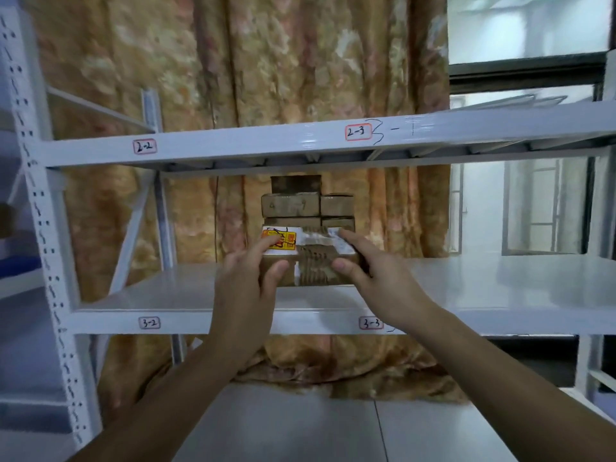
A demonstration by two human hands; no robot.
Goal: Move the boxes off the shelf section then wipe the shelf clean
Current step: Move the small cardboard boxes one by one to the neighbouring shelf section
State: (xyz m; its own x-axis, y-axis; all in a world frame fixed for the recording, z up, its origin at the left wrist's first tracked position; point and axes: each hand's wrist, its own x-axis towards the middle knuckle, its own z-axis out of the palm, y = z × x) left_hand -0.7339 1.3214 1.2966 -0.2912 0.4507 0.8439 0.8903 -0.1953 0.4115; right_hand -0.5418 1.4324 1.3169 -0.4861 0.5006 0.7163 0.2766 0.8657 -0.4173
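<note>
A brown cardboard box (311, 261) with white labels and an orange sticker stands on the white metal shelf (166, 291), between the tags 3-2 and 3-3. My left hand (248, 278) grips its left end, fingers on top and thumb on the front face. At the box's right end my right hand (363, 261) holds it the same way. Behind it rises a stack of several smaller brown boxes (308, 203), reaching almost to the shelf above.
The shelf above (233, 146) carries tags 2-2 and 2-3. A perforated white upright (43, 228) frames the left side. A patterned curtain (266, 61) hangs behind the rack, with windows at the right. A lower shelf (300, 428) lies below my forearms.
</note>
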